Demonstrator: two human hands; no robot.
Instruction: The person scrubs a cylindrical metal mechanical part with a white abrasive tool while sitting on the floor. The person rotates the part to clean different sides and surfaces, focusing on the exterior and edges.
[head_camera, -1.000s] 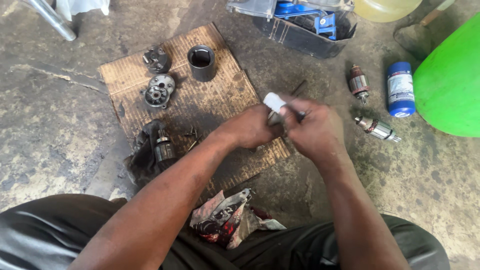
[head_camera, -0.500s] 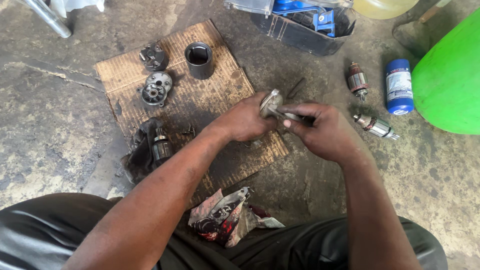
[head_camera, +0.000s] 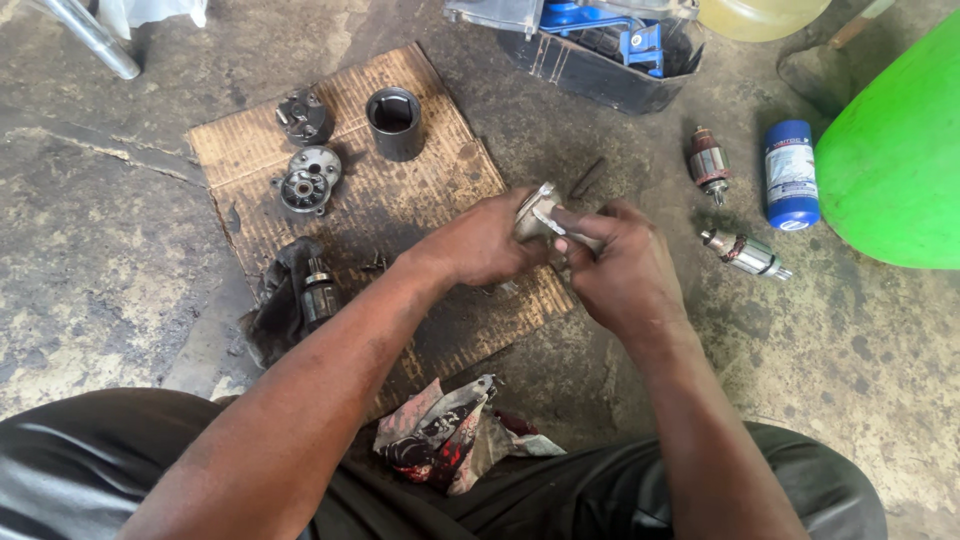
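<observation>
hands met over the near right corner of the cardboard sheet (head_camera: 250, 160) when i looked through the head camera. my left hand (head_camera: 480, 245) was clenched around a small grey metal housing (head_camera: 537, 212), holding it up off the sheet, and my right hand (head_camera: 625, 270) had its fingers (head_camera: 580, 222) pinched on the housing's right edge, possibly on a thin tool, though i could not tell. on the cardboard lay a dark metal cylinder (head_camera: 394, 122), two round end plates (head_camera: 310, 180) and a black part on a rag (head_camera: 300, 295). two armatures (head_camera: 712, 165) and a blue can (head_camera: 790, 175) lay well apart on the concrete to the right. i judged the housing greasy; a slip of that pinch could have dropped it onto the concrete, and any loose small piece could have rolled off into the dirt.
</observation>
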